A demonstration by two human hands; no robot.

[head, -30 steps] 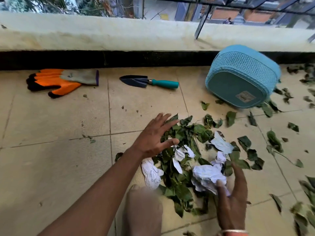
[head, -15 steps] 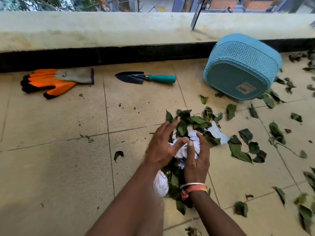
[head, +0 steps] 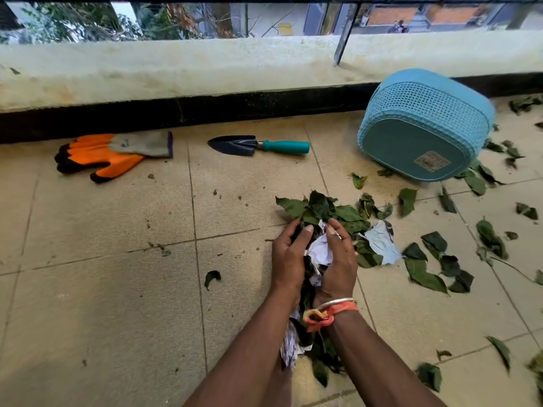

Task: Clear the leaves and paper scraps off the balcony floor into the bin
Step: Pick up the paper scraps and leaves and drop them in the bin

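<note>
My left hand [head: 289, 257] and my right hand [head: 338, 264] are cupped together around a bundle of green leaves and crumpled white paper [head: 318, 251], squeezing it between the palms. Leaves stick out past the fingertips and hang below my wrists. A grey paper scrap [head: 380, 242] lies on the tiles just right of my hands. Loose leaves [head: 423, 274] are scattered over the floor to the right. The blue mesh bin [head: 426, 124] lies tipped on its side at the back right, its base facing me.
A hand trowel [head: 258, 144] with a teal handle lies near the wall. Orange and grey work gloves [head: 108, 152] lie at the back left. A low parapet wall [head: 205, 69] with a dark base runs along the far edge. One leaf [head: 212, 277] lies left of my arms.
My hands came together from either side of the pile, scooped up the leaves and paper, and now hold the bundle tighter and slightly raised.
</note>
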